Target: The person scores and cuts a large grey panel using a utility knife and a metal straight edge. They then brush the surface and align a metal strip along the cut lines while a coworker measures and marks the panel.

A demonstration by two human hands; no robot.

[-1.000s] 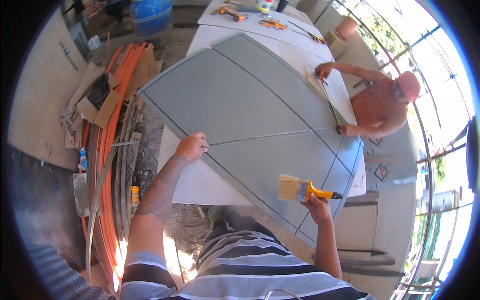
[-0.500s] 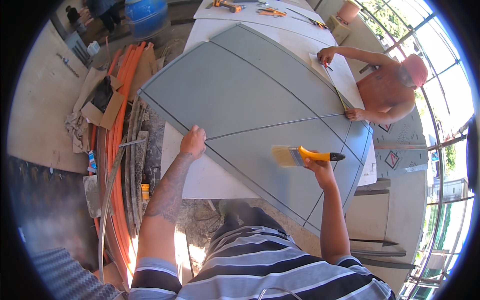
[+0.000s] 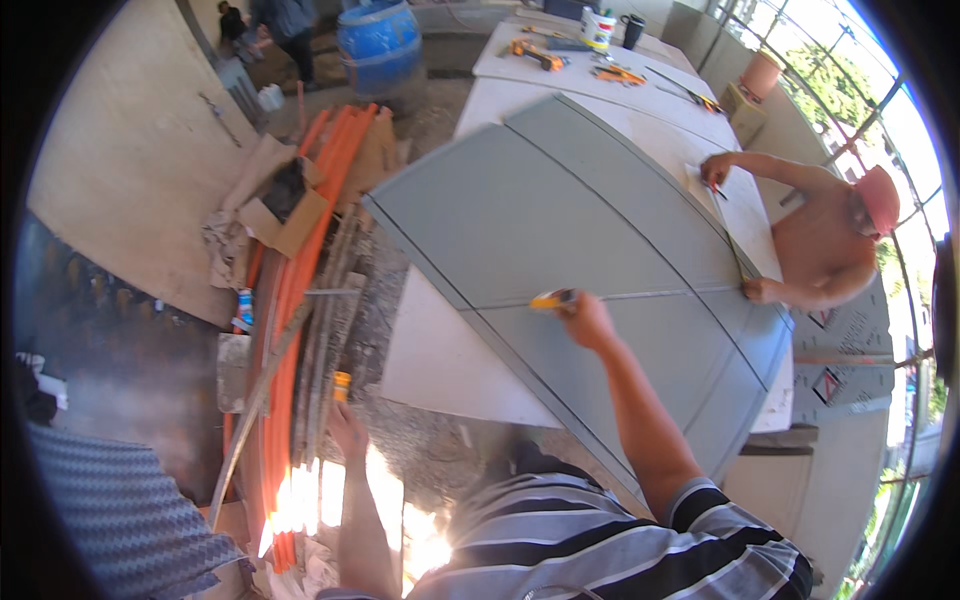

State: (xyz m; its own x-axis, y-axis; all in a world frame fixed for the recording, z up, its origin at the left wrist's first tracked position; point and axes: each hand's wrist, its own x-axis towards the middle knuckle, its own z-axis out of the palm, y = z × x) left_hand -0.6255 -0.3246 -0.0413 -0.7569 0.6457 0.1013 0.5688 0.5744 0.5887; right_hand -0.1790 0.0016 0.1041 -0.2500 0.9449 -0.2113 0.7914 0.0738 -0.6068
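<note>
"White bench (image 3: 435, 350) under a big grey panel (image 3: 560, 220), orange pipes (image 3: 338, 165) lying left — and the hands?"

"Right hand (image 3: 588, 322) has its grip closed round a blurred, yellow-handled brush (image 3: 549, 299), over the panel's left half!"

"And the left hand (image 3: 348, 432)?"

"Near left, close by a small yellow object (image 3: 342, 380) — open or closed, I can't tell."
</note>
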